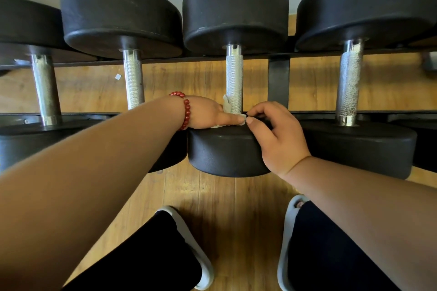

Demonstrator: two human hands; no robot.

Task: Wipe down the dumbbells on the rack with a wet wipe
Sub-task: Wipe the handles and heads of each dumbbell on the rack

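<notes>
place: gym | evidence: dumbbells (pixel 234 73) on rack (pixel 279 78), wood floor (pixel 236 208)

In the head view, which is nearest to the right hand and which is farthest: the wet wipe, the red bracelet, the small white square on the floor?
From the right hand:
1. Wet wipe, at its fingertips, around the handle base.
2. Red bracelet, on the left wrist, further left.
3. White square, on the floor behind the rack, far left.

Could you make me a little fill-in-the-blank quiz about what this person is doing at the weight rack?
1. The wet wipe is wrapped around the near end of a dumbbell's knurled ____.
2. The left hand wears a bracelet of ____ beads on its wrist.
3. The right hand rests on the third dumbbell from the ____.
4. The floor is made of ____.

Missing words: handle; red; left; wood
</notes>
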